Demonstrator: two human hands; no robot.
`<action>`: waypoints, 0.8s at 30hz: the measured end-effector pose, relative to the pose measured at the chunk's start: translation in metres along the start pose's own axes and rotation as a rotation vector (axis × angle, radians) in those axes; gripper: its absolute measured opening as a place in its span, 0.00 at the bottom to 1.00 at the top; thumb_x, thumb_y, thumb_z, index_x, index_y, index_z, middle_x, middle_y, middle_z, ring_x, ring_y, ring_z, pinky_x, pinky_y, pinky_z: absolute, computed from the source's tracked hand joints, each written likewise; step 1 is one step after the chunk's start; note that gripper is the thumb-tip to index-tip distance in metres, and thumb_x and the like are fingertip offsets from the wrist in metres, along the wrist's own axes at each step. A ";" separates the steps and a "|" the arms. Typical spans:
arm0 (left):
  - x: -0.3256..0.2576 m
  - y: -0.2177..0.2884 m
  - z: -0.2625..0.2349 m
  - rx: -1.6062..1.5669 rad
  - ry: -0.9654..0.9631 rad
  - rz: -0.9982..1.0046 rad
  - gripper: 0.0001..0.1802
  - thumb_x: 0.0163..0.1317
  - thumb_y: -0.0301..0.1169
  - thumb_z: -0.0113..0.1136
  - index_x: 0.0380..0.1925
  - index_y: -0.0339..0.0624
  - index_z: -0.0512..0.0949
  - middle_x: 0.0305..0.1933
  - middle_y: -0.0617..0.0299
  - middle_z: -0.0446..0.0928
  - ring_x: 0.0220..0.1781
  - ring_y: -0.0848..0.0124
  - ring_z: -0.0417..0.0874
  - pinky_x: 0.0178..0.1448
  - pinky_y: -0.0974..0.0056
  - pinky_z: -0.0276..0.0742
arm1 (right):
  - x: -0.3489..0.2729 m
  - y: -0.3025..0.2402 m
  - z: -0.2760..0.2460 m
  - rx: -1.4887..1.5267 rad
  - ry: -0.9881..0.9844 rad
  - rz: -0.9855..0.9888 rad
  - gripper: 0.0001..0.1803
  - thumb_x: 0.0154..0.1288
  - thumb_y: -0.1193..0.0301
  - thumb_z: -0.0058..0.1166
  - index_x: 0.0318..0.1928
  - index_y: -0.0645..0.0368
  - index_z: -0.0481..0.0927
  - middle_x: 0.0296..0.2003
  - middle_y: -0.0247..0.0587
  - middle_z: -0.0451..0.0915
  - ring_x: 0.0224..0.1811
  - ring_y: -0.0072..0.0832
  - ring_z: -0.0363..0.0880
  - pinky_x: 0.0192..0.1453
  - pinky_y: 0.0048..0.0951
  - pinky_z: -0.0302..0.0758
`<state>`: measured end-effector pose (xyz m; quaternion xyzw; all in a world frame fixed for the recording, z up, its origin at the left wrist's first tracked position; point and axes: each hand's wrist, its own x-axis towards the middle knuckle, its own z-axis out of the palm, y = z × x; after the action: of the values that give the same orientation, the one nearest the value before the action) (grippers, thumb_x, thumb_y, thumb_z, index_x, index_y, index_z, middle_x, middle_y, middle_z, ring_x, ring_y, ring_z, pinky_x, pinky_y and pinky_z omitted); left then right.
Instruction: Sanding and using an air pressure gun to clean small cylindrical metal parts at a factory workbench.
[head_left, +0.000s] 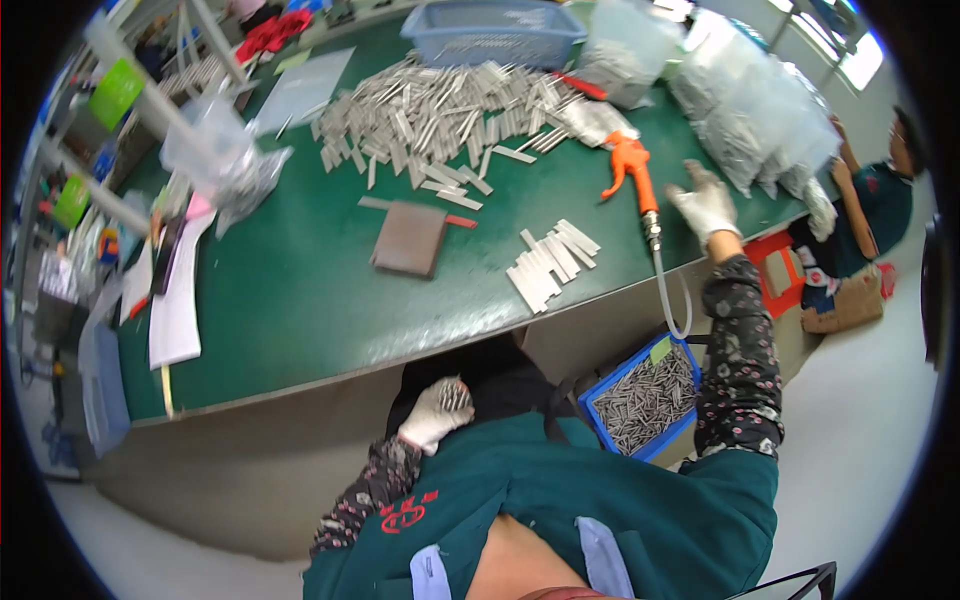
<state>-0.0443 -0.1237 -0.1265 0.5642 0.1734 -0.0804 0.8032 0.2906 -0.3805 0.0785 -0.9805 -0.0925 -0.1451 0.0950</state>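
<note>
Near my lap, below the table's front edge, my left hand (437,414) in a white glove is closed around a bundle of small metal pins (456,394), their ends showing. My right hand (706,203), also gloved, reaches over the right part of the table with its fingers apart and nothing visible in them. Just left of it lies an orange air blow gun (632,172) with a clear hose (664,290) hanging off the edge. A small group of flat grey metal strips (552,262) lies near the front edge. Behind it is a large heap of similar strips (430,112).
A brown block (411,238) sits mid-table with strips by it. A blue basket (490,32) and bagged parts (745,115) stand at the back. Papers (178,300) lie left. Below the table is a blue bin of metal pins (645,405). Another person (880,200) sits at right.
</note>
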 end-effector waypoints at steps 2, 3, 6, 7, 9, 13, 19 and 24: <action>-0.012 0.027 0.008 -0.067 -0.067 0.047 0.23 0.42 0.18 0.66 0.40 0.39 0.69 0.28 0.67 0.72 0.31 0.79 0.74 0.38 0.73 0.73 | -0.008 0.001 -0.003 -0.017 0.172 -0.131 0.30 0.50 0.56 0.55 0.54 0.51 0.69 0.50 0.47 0.72 0.52 0.43 0.70 0.55 0.38 0.67; -0.018 0.044 0.012 -0.112 -0.092 0.072 0.23 0.42 0.18 0.66 0.40 0.39 0.69 0.28 0.67 0.73 0.31 0.79 0.74 0.38 0.73 0.73 | -0.016 -0.011 -0.008 0.003 0.245 -0.212 0.27 0.51 0.60 0.54 0.52 0.53 0.70 0.48 0.46 0.73 0.50 0.43 0.70 0.54 0.37 0.67; -0.046 0.089 0.016 -0.210 -0.170 0.192 0.22 0.43 0.19 0.66 0.38 0.41 0.69 0.29 0.67 0.73 0.32 0.79 0.74 0.39 0.73 0.72 | -0.057 -0.062 -0.028 0.199 0.394 -0.519 0.21 0.51 0.72 0.53 0.49 0.58 0.72 0.43 0.45 0.75 0.45 0.41 0.72 0.50 0.35 0.68; -0.056 0.108 0.018 -0.247 -0.173 0.251 0.21 0.43 0.19 0.66 0.37 0.42 0.69 0.29 0.67 0.73 0.33 0.79 0.74 0.39 0.74 0.72 | -0.077 -0.081 -0.038 0.244 0.405 -0.622 0.20 0.51 0.73 0.52 0.48 0.61 0.72 0.41 0.47 0.75 0.44 0.41 0.72 0.49 0.36 0.67; -0.063 0.134 0.005 -0.121 -0.148 0.486 0.18 0.43 0.18 0.65 0.34 0.42 0.70 0.29 0.66 0.72 0.33 0.78 0.74 0.38 0.74 0.71 | -0.114 -0.118 -0.049 0.449 0.263 -0.799 0.21 0.49 0.74 0.51 0.47 0.62 0.73 0.39 0.50 0.74 0.42 0.43 0.72 0.49 0.38 0.67; -0.047 0.164 -0.031 0.101 0.215 0.802 0.20 0.42 0.16 0.63 0.37 0.39 0.70 0.32 0.64 0.73 0.34 0.78 0.74 0.39 0.75 0.71 | -0.161 -0.173 -0.039 0.696 -0.030 -1.082 0.19 0.42 0.75 0.56 0.40 0.63 0.75 0.37 0.49 0.76 0.42 0.44 0.74 0.47 0.39 0.69; -0.024 0.154 -0.061 -0.035 0.325 0.611 0.30 0.43 0.16 0.63 0.49 0.35 0.64 0.37 0.65 0.73 0.39 0.78 0.74 0.46 0.74 0.71 | -0.181 -0.247 0.010 0.892 -0.251 -0.978 0.16 0.45 0.74 0.55 0.39 0.61 0.76 0.25 0.44 0.74 0.30 0.40 0.73 0.37 0.35 0.70; -0.018 0.157 -0.065 0.224 0.338 0.656 0.31 0.41 0.17 0.64 0.49 0.37 0.65 0.40 0.65 0.72 0.41 0.76 0.74 0.48 0.73 0.71 | -0.183 -0.280 0.038 1.090 -0.461 -0.754 0.14 0.51 0.74 0.52 0.42 0.60 0.75 0.31 0.43 0.77 0.33 0.32 0.76 0.39 0.29 0.72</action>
<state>-0.0222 -0.0087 -0.0017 0.6791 0.1036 0.2565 0.6799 0.0704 -0.1306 0.0319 -0.6999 -0.5036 0.1107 0.4943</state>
